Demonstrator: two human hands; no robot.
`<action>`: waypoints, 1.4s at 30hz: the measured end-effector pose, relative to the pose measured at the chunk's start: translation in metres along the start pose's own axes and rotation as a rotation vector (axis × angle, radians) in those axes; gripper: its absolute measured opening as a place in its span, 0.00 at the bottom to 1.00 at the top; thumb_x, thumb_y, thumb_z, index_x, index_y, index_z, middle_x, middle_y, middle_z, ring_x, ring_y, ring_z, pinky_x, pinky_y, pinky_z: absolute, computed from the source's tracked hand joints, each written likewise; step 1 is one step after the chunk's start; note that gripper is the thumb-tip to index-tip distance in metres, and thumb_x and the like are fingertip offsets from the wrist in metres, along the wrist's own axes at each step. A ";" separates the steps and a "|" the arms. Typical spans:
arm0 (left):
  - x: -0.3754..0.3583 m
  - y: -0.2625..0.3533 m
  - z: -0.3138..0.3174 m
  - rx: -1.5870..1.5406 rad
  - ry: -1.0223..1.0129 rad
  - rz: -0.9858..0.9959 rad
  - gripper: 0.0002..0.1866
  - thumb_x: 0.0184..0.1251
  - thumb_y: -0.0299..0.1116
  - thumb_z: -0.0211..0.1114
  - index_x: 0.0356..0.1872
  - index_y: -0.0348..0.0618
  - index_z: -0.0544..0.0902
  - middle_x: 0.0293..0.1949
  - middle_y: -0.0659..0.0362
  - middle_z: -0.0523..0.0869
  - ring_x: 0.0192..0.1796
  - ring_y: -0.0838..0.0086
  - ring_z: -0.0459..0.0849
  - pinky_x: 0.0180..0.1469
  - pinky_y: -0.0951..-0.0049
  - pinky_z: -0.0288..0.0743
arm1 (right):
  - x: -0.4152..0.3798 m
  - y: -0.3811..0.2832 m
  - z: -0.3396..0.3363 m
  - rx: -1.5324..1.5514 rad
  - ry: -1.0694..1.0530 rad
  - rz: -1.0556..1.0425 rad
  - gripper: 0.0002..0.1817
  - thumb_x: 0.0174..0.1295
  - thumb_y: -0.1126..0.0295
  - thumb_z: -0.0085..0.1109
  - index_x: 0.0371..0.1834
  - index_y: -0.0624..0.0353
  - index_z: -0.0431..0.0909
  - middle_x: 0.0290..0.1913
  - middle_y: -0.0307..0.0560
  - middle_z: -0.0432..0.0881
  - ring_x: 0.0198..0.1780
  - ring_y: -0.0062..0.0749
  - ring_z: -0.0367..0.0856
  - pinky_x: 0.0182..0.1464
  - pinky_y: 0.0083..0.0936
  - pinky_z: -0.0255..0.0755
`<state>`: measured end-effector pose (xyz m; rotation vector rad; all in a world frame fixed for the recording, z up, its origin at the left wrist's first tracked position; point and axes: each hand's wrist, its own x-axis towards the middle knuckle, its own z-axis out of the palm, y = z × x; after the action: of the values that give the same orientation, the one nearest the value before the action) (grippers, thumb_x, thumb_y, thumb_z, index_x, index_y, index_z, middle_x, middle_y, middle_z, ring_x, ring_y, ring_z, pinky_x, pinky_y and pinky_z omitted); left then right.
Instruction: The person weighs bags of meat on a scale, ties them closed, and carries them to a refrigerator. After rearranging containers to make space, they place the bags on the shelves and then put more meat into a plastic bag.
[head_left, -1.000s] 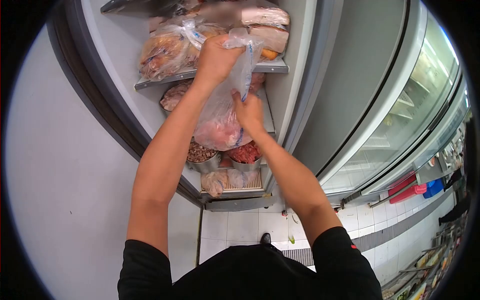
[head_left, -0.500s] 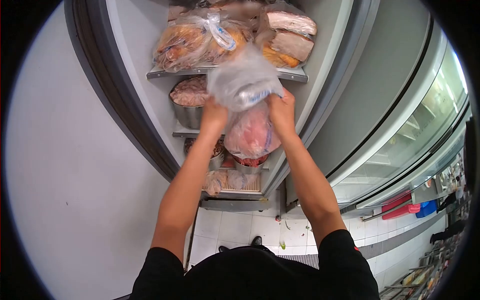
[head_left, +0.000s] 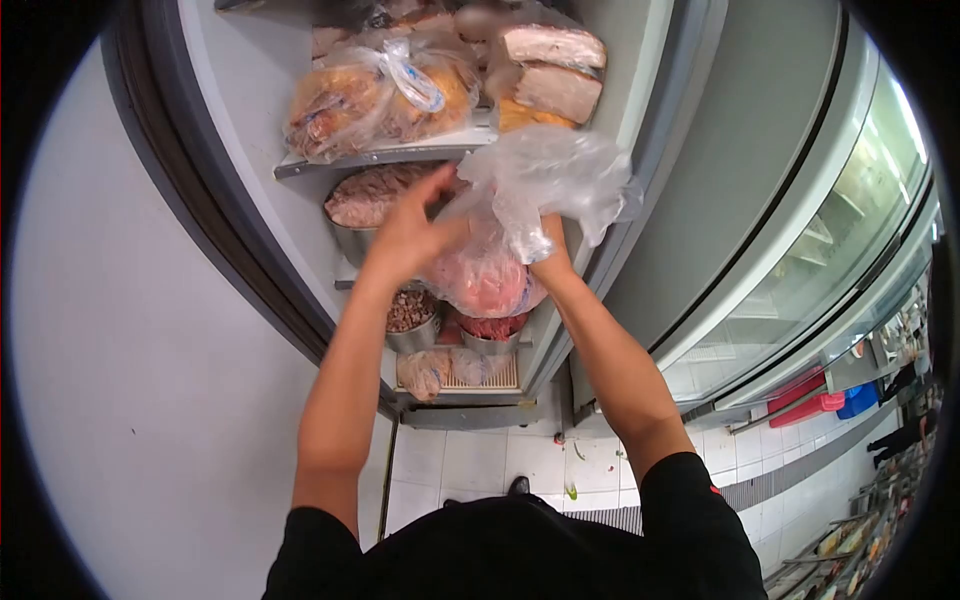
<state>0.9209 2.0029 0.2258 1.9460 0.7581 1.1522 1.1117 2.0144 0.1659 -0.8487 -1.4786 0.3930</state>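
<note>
A clear plastic bag of pink meat (head_left: 490,283) hangs in front of the fridge shelves, its loose top flared out to the right. My right hand (head_left: 552,250) is closed around the bag's gathered neck; some of its fingers are hidden behind the plastic. To the left of the bag, my left hand (head_left: 415,232) has its fingers apart, slightly blurred, and holds nothing. Just behind that hand stands a metal pot of pale minced meat (head_left: 375,195) on the middle shelf.
The upper shelf (head_left: 375,155) carries a bag of yellowish poultry (head_left: 380,100) and bagged meat slabs (head_left: 555,75). Lower down are a container of brown chunks (head_left: 410,312), a container of red meat (head_left: 492,328) and small bags (head_left: 425,373). An open door (head_left: 180,330) flanks the left.
The bag's top has swung to the right and spread out. My left hand has let go of the plastic and opened, while my right hand keeps its hold on the neck.
</note>
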 end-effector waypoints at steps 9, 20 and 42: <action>0.046 -0.143 0.049 0.437 -0.206 0.101 0.47 0.42 0.49 0.78 0.68 0.51 0.67 0.71 0.48 0.66 0.70 0.53 0.66 0.71 0.61 0.61 | 0.016 0.044 -0.002 -0.343 -0.151 -0.006 0.19 0.60 0.62 0.60 0.51 0.61 0.79 0.51 0.54 0.82 0.54 0.49 0.79 0.57 0.38 0.72; 0.096 -0.163 0.109 0.364 0.247 0.055 0.28 0.58 0.40 0.65 0.62 0.47 0.74 0.62 0.50 0.75 0.67 0.57 0.69 0.70 0.57 0.59 | 0.032 -0.107 -0.053 -0.901 -0.353 0.224 0.12 0.58 0.66 0.55 0.34 0.65 0.83 0.34 0.63 0.83 0.40 0.59 0.82 0.46 0.43 0.77; 0.090 -0.097 0.098 0.703 0.003 -0.259 0.19 0.53 0.35 0.66 0.46 0.36 0.85 0.43 0.41 0.86 0.49 0.48 0.83 0.56 0.62 0.72 | 0.066 -0.018 -0.022 -1.669 -0.904 0.030 0.13 0.62 0.67 0.54 0.46 0.54 0.85 0.48 0.49 0.85 0.52 0.43 0.84 0.50 0.37 0.79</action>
<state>1.0359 2.0974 0.1553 2.2955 1.5181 0.7829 1.1344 2.0428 0.2276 -2.1401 -2.5847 -0.7316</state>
